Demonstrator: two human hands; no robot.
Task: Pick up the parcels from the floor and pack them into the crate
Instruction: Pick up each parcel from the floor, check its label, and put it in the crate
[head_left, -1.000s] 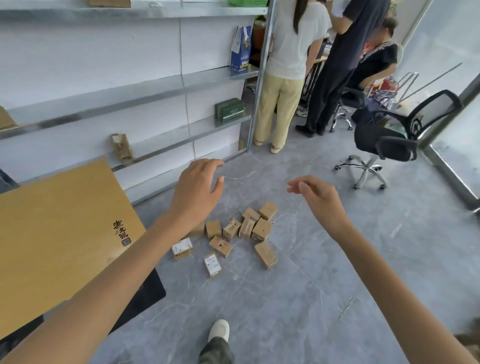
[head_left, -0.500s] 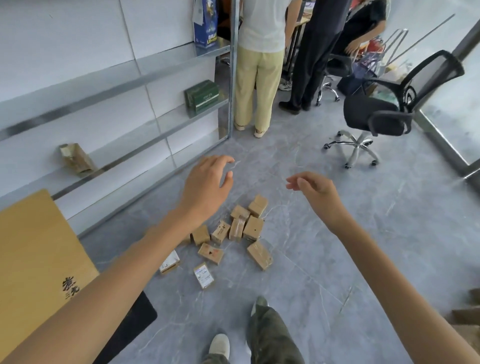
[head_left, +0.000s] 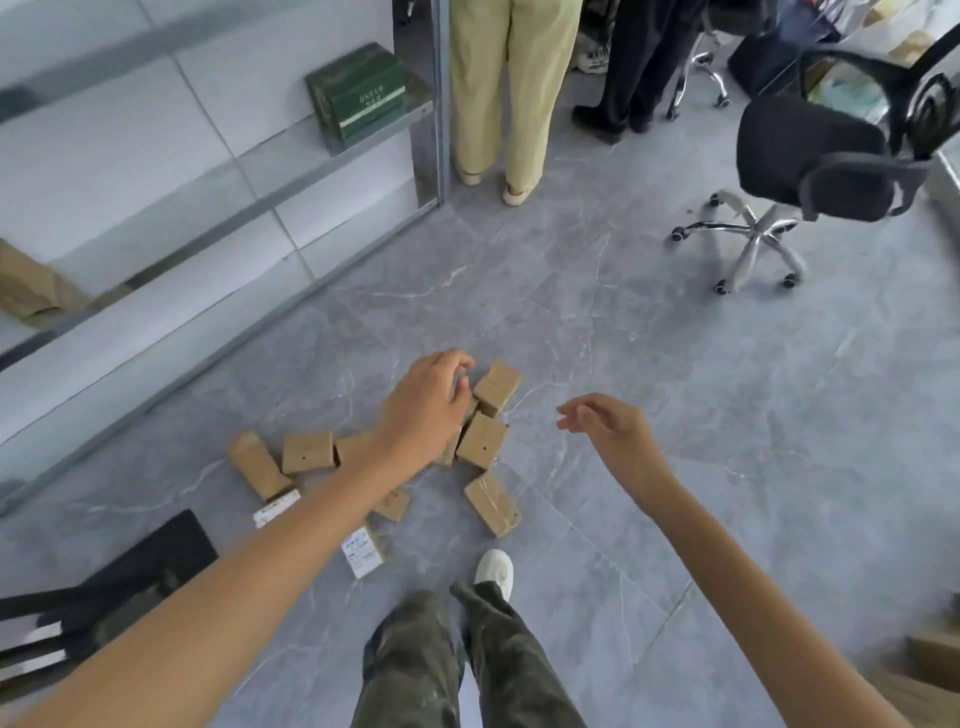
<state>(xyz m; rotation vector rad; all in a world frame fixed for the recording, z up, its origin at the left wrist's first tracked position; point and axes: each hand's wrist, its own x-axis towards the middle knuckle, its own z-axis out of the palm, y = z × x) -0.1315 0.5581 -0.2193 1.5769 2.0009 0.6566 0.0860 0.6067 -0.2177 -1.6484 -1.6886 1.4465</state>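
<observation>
Several small brown cardboard parcels lie scattered on the grey floor in front of my feet: one at the top of the heap (head_left: 497, 387), one just below it (head_left: 481, 440), one lower right (head_left: 492, 503), two at the left (head_left: 307, 452) (head_left: 258, 464), and one with a white label (head_left: 362, 551). My left hand (head_left: 426, 408) hovers above the middle of the heap, fingers loosely curled, holding nothing, and covers some parcels. My right hand (head_left: 610, 434) hangs empty to the right of the parcels with relaxed fingers. No crate can be identified.
A metal shelf unit (head_left: 363, 150) with a green box (head_left: 358, 91) runs along the left wall. Two people (head_left: 511, 93) stand at the back. A black office chair (head_left: 810, 156) is at the right. A dark object (head_left: 130, 571) lies at lower left. My legs and white shoe (head_left: 495, 569) stand below the parcels.
The view has tilted down and closer to the floor. Both hands have dropped toward the parcels, the left now over the heap. The large yellow board has left the view.
</observation>
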